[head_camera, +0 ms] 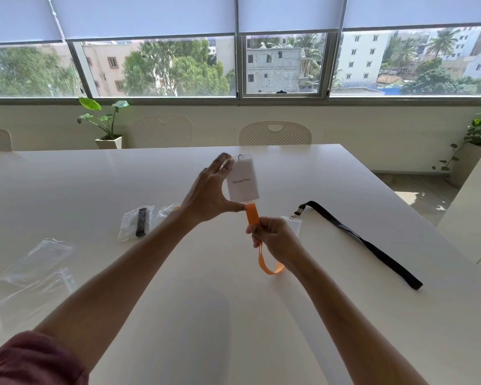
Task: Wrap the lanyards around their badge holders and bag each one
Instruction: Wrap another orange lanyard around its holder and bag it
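- My left hand (pixel 210 190) holds the badge holder (pixel 242 179) upright above the table (pixel 178 287), fingertip on its top edge and thumb under its bottom edge, so it is pinched end to end.
- My right hand (pixel 274 237) is closed around the orange lanyard (pixel 252 215) just below the holder; the strap runs from the holder's bottom edge into my fist, and a loop hangs out beneath the wrist.
- I judge the holder to be light, thin plastic, stiff enough to serve as a spool but slick, so gripping its short edges keeps the faces free for wrapping.
- The lanyard looks like soft, flat, limp ribbon; it will slacken and slide off unless I keep tension, so I would hold it close to the holder and feed it gradually.
- A black lanyard (pixel 372 245) lies stretched on the table to my right, its clip beside a second holder partly hidden behind my right hand.
- To my left sit a filled bag (pixel 138 222) with a dark strap inside, another bag beside it showing orange, and empty clear bags (pixel 39 262) nearer me.
- The table is white, glossy and smooth; thin bags may be fiddly to lift from it.
- Beyond it are white chairs (pixel 275 133), a potted plant (pixel 106 120), and wide windows (pixel 282 63) with half-lowered blinds.
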Demonstrator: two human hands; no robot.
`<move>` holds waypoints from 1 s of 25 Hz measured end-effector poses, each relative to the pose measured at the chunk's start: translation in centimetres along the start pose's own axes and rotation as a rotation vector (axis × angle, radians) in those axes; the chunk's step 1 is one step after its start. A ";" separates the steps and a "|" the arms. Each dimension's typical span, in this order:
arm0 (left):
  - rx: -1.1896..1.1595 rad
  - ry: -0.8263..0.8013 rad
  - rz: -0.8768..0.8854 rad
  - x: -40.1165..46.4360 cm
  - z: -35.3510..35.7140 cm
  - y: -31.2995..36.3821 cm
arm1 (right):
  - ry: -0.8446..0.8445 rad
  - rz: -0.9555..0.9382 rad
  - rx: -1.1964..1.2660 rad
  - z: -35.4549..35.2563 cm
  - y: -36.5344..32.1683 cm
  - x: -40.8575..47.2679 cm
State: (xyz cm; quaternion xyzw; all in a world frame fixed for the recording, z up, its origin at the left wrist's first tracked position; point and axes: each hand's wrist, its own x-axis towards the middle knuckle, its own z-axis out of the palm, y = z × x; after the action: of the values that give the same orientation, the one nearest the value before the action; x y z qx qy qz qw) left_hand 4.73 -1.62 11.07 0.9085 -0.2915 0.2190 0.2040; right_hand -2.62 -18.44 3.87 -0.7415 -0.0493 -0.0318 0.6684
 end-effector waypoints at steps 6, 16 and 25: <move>0.125 -0.074 0.051 0.8 -1.1 -1.3 | -0.065 -0.014 -0.064 0.7 -1.1 -1.3; 0.334 -0.049 0.036 -0.8 0.8 -1.1 | -0.180 -0.078 -0.011 1.8 -4.3 -2.0; 0.468 -0.130 0.131 -3.8 4.7 0.2 | -0.137 -0.181 0.116 -0.3 -7.3 -1.5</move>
State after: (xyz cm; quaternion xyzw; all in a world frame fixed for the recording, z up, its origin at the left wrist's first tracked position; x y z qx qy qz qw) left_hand 3.14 -2.42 5.23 0.9225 -0.3035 0.2342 -0.0457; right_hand -4.92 -18.05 10.90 -0.6945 -0.1634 -0.0381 0.6997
